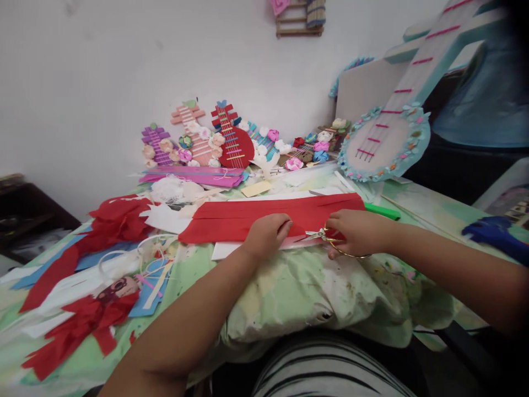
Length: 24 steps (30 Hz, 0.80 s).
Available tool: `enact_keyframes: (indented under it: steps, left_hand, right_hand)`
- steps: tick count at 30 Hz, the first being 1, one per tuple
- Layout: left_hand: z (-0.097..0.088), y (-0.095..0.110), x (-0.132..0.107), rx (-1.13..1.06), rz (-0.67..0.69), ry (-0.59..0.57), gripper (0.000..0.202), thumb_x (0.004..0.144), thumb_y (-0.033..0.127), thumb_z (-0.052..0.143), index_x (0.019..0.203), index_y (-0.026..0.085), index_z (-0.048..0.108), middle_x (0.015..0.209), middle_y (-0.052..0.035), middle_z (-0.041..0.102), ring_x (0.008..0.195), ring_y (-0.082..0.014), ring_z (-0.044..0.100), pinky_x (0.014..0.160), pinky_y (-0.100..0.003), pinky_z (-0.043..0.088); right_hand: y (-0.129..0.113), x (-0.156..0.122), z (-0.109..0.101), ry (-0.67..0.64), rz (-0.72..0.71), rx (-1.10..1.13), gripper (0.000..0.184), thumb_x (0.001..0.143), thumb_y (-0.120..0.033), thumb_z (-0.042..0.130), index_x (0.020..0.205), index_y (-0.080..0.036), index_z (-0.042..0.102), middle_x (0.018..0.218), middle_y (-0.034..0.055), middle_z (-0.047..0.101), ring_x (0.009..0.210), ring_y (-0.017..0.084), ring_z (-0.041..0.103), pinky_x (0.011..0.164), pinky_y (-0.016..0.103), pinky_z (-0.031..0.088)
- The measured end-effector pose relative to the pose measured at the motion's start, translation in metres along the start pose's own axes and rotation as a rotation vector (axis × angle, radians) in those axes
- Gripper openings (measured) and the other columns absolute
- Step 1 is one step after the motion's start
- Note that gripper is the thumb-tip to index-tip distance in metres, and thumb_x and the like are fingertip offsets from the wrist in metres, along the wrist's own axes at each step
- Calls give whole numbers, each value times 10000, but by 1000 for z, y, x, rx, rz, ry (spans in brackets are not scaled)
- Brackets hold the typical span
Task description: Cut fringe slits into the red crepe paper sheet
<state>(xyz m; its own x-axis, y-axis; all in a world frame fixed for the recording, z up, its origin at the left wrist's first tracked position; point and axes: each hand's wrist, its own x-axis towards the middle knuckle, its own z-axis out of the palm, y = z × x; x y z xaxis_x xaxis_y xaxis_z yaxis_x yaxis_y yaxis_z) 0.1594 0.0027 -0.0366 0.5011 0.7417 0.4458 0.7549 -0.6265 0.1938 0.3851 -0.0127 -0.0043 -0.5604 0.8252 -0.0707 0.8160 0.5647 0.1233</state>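
A long strip of red paper (243, 211), which looks like crepe paper, lies across the table in front of me with creases along its length. White sheets show beneath it. My left hand (268, 234) rests at its near edge, fingers curled and closed on the paper; the fingertips are partly hidden. In my right hand (355, 231) is a pair of scissors (317, 234) with gold loop handles, my fingers through and around them. Their blades point left at the paper's near edge, towards my left hand, apparently slightly apart.
Red paper scraps (119, 220) and blue sheets (155, 295) litter the left side. Small craft instruments (233, 146) lean on the back wall. A large pale-blue instrument model (384, 143) stands at right, near a green cutter-like tool (382, 211) and a dark-blue tool (494, 234).
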Motion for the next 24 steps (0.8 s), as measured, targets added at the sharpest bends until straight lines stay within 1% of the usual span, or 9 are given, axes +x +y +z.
enact_keyframes:
  steps: [6,11,13,16,19,24]
  left_hand:
    - [4,-3,3,42,-22,-74,235,879,261,363,847,173,579,833,-43,620,779,-166,557,691,-255,408]
    - [12,-5,5,91,-28,-141,240,872,262,372,803,171,583,796,-50,607,755,-174,548,685,-270,409]
    - [15,-7,7,114,-24,-167,232,864,265,388,791,170,587,800,-56,599,780,-180,542,714,-281,409]
    - [19,-10,8,150,-35,-188,216,856,282,410,819,171,591,874,-70,584,871,-199,521,784,-315,398]
    - [21,-11,8,172,-64,-202,209,854,297,414,877,177,583,948,-74,563,928,-208,501,824,-338,389]
    - [24,-10,9,173,-122,-235,238,855,310,399,988,186,551,1047,-74,541,1001,-210,482,870,-351,376]
  right_hand:
    - [-5,4,1,-42,1,-23,520,645,-622,492,847,-155,599,873,107,592,784,234,556,594,280,347]
    - [-10,1,5,-70,6,-60,522,679,-617,456,841,-139,590,861,123,595,773,228,559,587,278,347]
    - [-11,0,6,-71,5,-80,520,680,-618,451,830,-139,586,849,123,598,764,231,565,583,281,350]
    - [-14,0,6,-77,22,-109,517,675,-622,454,812,-141,588,823,120,607,748,243,575,569,284,354]
    - [-18,0,6,-101,53,-121,512,672,-623,457,799,-147,596,798,122,619,726,248,583,552,283,355]
    - [-20,0,7,-124,56,-157,460,712,-561,455,806,-136,605,759,131,625,700,260,590,527,279,346]
